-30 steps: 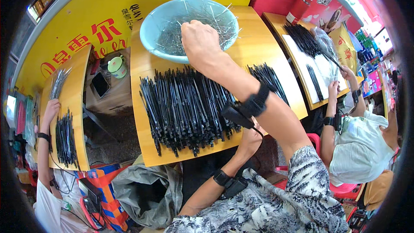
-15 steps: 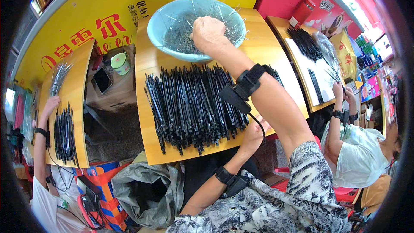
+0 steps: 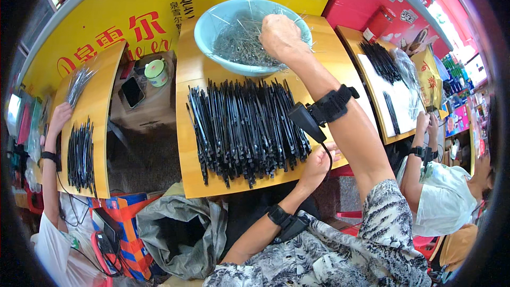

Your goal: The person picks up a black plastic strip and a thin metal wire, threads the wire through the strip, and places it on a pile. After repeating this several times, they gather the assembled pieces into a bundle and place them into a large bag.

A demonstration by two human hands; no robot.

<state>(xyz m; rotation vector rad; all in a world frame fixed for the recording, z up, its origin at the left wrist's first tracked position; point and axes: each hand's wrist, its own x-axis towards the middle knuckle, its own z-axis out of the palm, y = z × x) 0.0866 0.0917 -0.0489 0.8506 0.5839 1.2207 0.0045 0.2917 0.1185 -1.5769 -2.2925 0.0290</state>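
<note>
A light-blue bowl (image 3: 210, 48) stands at the far side of my wooden table (image 3: 186, 143), holding a tangle of thin silvery wire-like pieces (image 3: 241, 42). My right hand (image 3: 281, 36) is at the bowl's right side, over the wires, with its fingers curled closed; whatever is in them is hidden. Below the bowl lies a broad row of thin, glossy black rods (image 3: 247, 133). My left hand (image 3: 317, 162) is closed at the table's near edge, just right of the rods, and I cannot make out what it holds. Both wrists wear black straps.
On the left, a person's hand (image 3: 62, 114) touches clear wires beside black rods (image 3: 81, 154). A phone (image 3: 132, 92) and a green-lidded cup (image 3: 156, 72) sit between tables. A grey sack (image 3: 212, 250) gapes below. On the right, another person handles rods near a white board (image 3: 374, 93).
My right hand has shifted rightward across the bowl, uncovering more of the wires. My left hand has moved slightly up and right. The whole view has shifted a little.
</note>
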